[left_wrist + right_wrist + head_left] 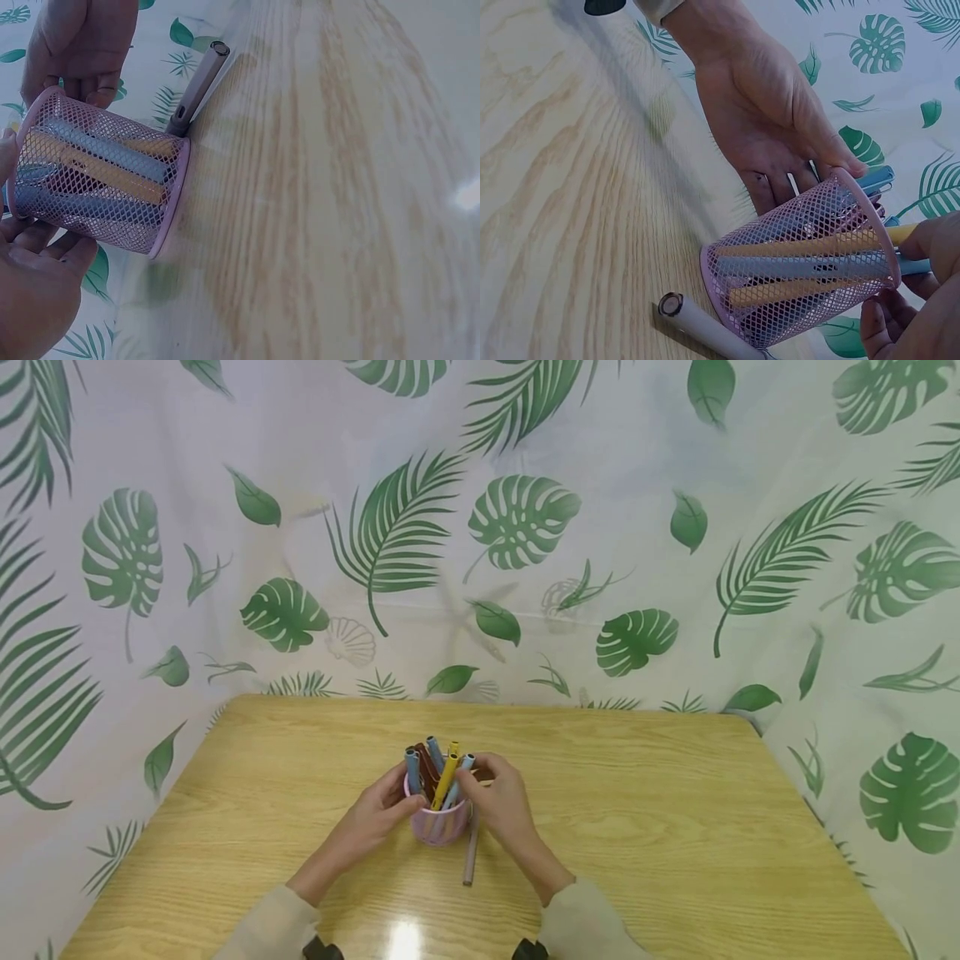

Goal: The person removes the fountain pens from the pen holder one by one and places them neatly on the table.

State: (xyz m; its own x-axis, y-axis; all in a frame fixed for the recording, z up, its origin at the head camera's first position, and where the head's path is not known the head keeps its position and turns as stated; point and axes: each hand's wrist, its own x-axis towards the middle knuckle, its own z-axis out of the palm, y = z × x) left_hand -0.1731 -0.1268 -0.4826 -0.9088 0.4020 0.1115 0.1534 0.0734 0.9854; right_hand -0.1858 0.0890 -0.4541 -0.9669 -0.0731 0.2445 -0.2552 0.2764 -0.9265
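Observation:
A pink mesh pen holder (437,827) stands upright on the table, filled with several markers. Blue, brown, yellow (446,781) and light blue (459,782) ones stick up over its rim. My left hand (371,814) grips the holder's left side, thumb at the rim and fingers partly hidden behind the mesh. On the opposite side, my right hand (501,793) holds the rim area, its thumb beside the marker ends and its fingers curled behind. A grey-brown marker (470,852) lies on the table by the holder's base, under the right hand.
The wood-grain table (637,827) reaches back to a white cloth (585,585) printed with green leaves, which also hangs along both sides. Light glares off the table's near edge.

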